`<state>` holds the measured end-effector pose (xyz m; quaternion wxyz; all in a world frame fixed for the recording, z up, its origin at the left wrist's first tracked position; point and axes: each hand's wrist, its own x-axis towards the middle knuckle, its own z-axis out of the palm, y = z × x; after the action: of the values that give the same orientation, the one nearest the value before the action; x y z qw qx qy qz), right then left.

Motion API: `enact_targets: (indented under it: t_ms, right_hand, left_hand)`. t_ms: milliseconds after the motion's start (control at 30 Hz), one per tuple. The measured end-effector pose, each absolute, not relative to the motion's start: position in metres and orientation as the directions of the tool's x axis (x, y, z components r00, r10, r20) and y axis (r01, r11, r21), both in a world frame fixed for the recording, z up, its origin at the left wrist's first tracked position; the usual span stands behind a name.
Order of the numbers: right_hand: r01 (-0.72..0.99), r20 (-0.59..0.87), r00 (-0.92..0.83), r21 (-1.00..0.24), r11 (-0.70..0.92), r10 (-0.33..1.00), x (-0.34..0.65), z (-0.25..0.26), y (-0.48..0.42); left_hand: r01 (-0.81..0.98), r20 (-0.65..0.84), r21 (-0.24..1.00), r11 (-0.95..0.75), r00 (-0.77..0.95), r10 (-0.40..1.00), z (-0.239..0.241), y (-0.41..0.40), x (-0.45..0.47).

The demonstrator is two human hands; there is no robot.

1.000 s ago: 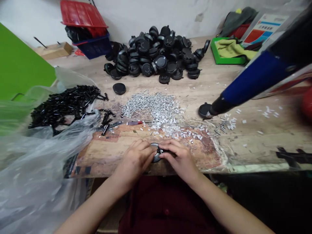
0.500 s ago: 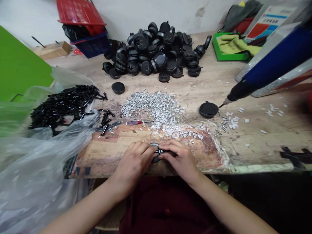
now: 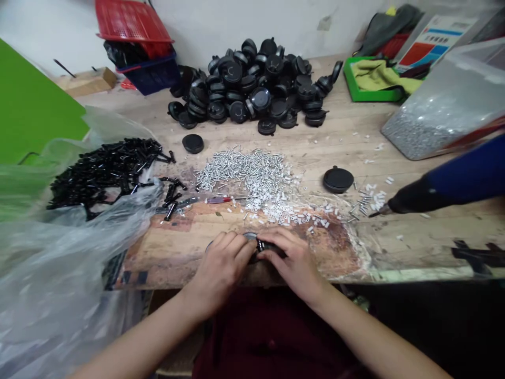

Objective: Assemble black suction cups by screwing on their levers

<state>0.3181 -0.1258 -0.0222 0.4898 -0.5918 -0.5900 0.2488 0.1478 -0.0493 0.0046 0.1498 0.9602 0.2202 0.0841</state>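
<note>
The screwdriver (image 3: 450,181) has swung off the black disc (image 3: 338,180)! We see left hand (image 3: 226,260) and right hand (image 3: 294,258) holding a half-hidden round part (image 3: 250,235), seemingly unfinished, on the surface (image 3: 173,245), screws (image 3: 232,166) loose beyond.

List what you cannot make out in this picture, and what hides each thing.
All in the head view:
Round grey-rimmed part: mostly covered by the bare left hand.
Shiny black piece: partly hidden by the bare right hand.
Blue-and-black pointed tool: rear cut off by the right edge.
Printed white, red and blue packet: lettering too small and blurred.
Heap of round black pieces: lower ones hidden by those on top.
</note>
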Motion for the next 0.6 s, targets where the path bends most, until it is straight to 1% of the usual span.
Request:
enact_targets:
  t_ms: [67, 100, 167, 233, 300, 367, 467, 533, 600]
  right_hand:
    - [0.476, 0.331, 0.225, -0.858, 0.193, 0.917, 0.320, -0.015, -0.133]
    - [0.478, 0.346, 0.245, -0.856, 0.198, 0.906, 0.319, -0.012, -0.136]
    - [0.465, 0.342, 0.243, -0.862, 0.200, 0.908, 0.315, -0.007, -0.141]
    - [0.442, 0.317, 0.218, -0.875, 0.196, 0.923, 0.309, -0.005, -0.143]
    - [0.424, 0.295, 0.218, -0.887, 0.182, 0.930, 0.302, -0.005, -0.142]
    - [0.418, 0.293, 0.213, -0.889, 0.184, 0.932, 0.299, -0.004, -0.140]
    - [0.435, 0.311, 0.138, -0.872, 0.224, 0.940, 0.302, 0.001, -0.137]
    - [0.443, 0.304, 0.085, -0.864, 0.237, 0.949, 0.306, 0.005, -0.136]
    - [0.443, 0.291, 0.037, -0.862, 0.245, 0.956, 0.310, 0.009, -0.136]
  left_hand:
    - [0.427, 0.197, 0.507, -0.749, 0.788, 0.583, 0.008, -0.051, 0.148]
    - [0.423, 0.216, 0.618, -0.663, 0.719, 0.661, 0.010, -0.053, 0.148]
    - [0.390, 0.153, 0.807, -0.443, 0.586, 0.796, 0.015, -0.058, 0.149]
    - [0.348, 0.059, 0.901, -0.258, 0.491, 0.869, 0.018, -0.065, 0.152]
    - [0.313, 0.006, 0.937, -0.153, 0.424, 0.906, 0.018, -0.070, 0.155]
    - [0.292, 0.004, 0.948, -0.125, 0.382, 0.924, 0.016, -0.074, 0.156]
    - [0.304, 0.084, 0.928, -0.215, 0.392, 0.916, 0.012, -0.076, 0.154]
    - [0.328, 0.144, 0.894, -0.306, 0.434, 0.889, 0.011, -0.075, 0.151]
    - [0.346, 0.173, 0.863, -0.368, 0.483, 0.859, 0.011, -0.073, 0.148]
